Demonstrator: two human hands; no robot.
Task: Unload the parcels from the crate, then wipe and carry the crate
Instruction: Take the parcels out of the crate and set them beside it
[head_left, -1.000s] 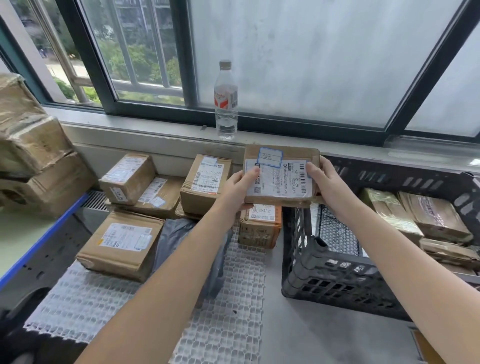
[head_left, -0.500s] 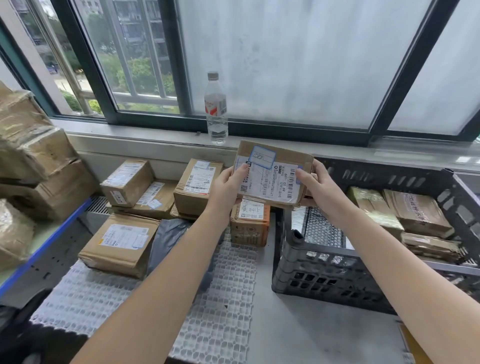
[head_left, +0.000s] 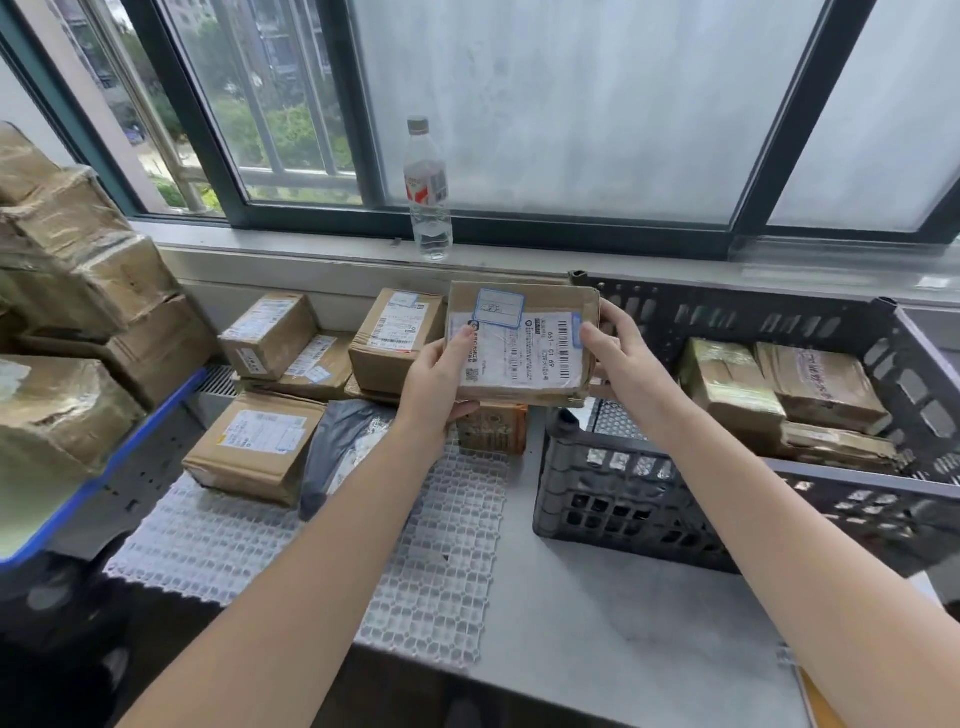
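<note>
Nearest, two bare forearms run up from the bottom edge over the table (head_left: 597, 634) and white mat (head_left: 431, 561). The crate (head_left: 623, 493) sits right of centre, its right end cut off by the frame.

Change: the parcel (head_left: 519, 345) drifts a little left over the last second. It is now past the crate's left wall and above the orange box (head_left: 493, 431), still in the air. The grip is the same. The left hand (head_left: 439, 384) clamps the left end, thumb on the label, and the right hand (head_left: 623, 358) clamps the right end, thumb on top. The fingers underneath are mostly hidden.

Judgement: this parcel is out of the crate and about to join the unloaded ones. Unloading isn't finished, as several taped parcels (head_left: 737, 384) still lie in the crate at mid right. Wipe and carry are not started.

Centre left, past the mat, lie a grey bag (head_left: 343, 447) and the boxes (head_left: 270, 338) already out. A taped stack (head_left: 78, 291) sits at far left, cut off by the edge. Further back, a bottle (head_left: 428, 192) stands on the sill, with the window behind it.

Hard to tell:
- The orange box's top is covered by the parcel.
- Much of the crate floor is blocked by the near wall and right arm.
- Label text is unreadable.
- No cloth is in view.
- The yellow thing at the lower right edge is too cut off to name.
</note>
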